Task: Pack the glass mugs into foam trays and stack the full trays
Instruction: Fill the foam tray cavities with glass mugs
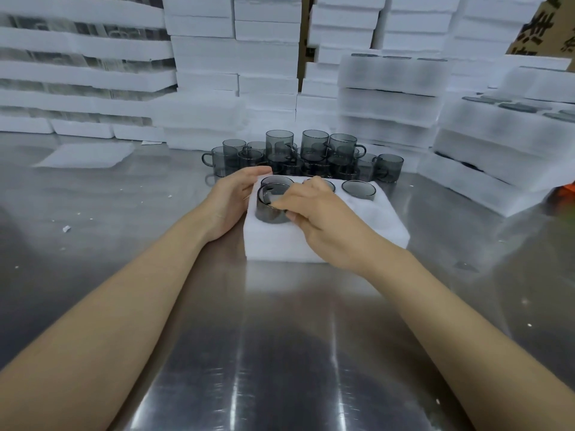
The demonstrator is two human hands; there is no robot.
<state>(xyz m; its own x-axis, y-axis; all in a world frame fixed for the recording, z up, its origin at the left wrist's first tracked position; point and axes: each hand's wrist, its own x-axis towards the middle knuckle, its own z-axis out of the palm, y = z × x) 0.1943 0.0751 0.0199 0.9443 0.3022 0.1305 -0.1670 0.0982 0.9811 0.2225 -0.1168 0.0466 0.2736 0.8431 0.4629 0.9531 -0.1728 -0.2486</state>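
Steel table [280,353] nearest, both forearms reaching out over it. Far left: loose foam sheet [84,155], not in play.

Left hand [233,200] lies against the left wall of the foam tray [342,241], fingers nearly straight along the edge, bracing rather than gripping.

Mug [270,205] sits at the tray's front-left pocket, tilted, apparently only partly in. Right hand [317,216] pinches it at the right side of the rim, fingers curled. Can't tell where the handle is.

Seated mugs [359,189] fill the back row. Loose mugs [311,154] are piled just behind the tray, and full trays [389,98] are stacked to the right.

Handling, my read: smoked glass is rigid, smooth and chip-prone at the rim, and probably light. Foam is soft and grippy, so the pocket likely binds. Better to hold the wall or handle than the rim edge, square the mug up, then press straight down. Keep the tray braced, since it is light enough to slide on steel.
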